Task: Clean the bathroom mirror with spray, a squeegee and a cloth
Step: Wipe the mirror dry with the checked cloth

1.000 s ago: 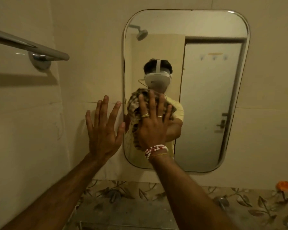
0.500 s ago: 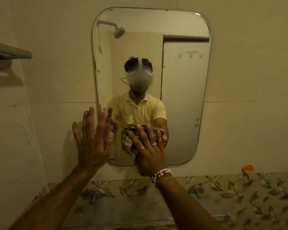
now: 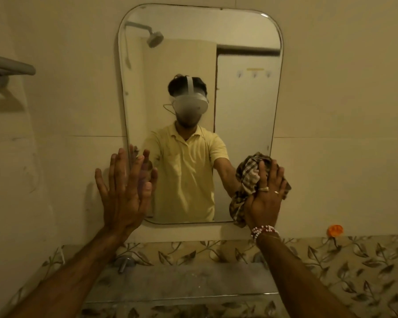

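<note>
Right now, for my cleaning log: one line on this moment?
phase: wiping | right hand: presses cloth on mirror lower right corner | left hand: flat, empty, at lower left edge

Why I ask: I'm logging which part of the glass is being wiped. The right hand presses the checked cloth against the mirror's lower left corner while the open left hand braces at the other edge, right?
Not quite. The head view shows the right hand pressing the checked cloth against the mirror's lower right corner. The open left hand braces at the left edge, as you said.
</note>
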Tool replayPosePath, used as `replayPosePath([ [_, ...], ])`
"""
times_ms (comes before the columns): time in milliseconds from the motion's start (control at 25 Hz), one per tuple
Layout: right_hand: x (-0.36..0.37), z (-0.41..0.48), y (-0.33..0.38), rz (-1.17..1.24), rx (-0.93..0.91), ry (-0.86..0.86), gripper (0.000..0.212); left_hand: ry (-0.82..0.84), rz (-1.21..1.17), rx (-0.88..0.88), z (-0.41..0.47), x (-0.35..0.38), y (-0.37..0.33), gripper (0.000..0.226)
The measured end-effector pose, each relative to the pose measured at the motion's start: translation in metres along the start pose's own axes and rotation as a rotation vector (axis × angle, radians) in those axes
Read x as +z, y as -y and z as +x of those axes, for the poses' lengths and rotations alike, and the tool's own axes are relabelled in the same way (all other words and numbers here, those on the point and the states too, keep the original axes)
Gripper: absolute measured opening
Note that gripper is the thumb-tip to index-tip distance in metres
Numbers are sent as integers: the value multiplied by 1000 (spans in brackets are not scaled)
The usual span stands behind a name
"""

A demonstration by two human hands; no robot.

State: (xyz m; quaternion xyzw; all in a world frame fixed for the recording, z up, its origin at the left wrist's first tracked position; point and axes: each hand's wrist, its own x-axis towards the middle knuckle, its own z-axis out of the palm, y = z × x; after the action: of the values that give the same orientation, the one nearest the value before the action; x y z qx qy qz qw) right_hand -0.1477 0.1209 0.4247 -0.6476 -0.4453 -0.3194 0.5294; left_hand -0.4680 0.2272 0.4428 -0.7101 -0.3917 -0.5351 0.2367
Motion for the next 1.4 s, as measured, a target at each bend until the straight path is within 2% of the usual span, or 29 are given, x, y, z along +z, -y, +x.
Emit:
replayPosePath([
  [120, 12, -2, 29, -2, -8, -20, 81, 3, 0, -1, -1, -4, 5, 65],
  [440, 80, -46, 176, -48, -303, 120, 78, 20, -9, -19, -7, -20, 39, 64],
  [600, 106, -90, 208, -59, -462, 202, 69, 31, 3, -17, -12, -26, 56, 62],
  [840, 98, -109, 166, -128, -645, 265, 75, 53, -27, -8, -21, -18, 37, 62],
  [960, 78, -102, 124, -169, -606, 276, 71, 71, -57, 18, -24, -8, 6, 63],
  [1240, 27, -61, 24, -268, -533, 261, 81, 79, -145, 54, -26, 12, -61, 63],
  [1400, 14, -48, -4, -209, -391, 198, 71, 59, -150, 49, -24, 18, -83, 63],
])
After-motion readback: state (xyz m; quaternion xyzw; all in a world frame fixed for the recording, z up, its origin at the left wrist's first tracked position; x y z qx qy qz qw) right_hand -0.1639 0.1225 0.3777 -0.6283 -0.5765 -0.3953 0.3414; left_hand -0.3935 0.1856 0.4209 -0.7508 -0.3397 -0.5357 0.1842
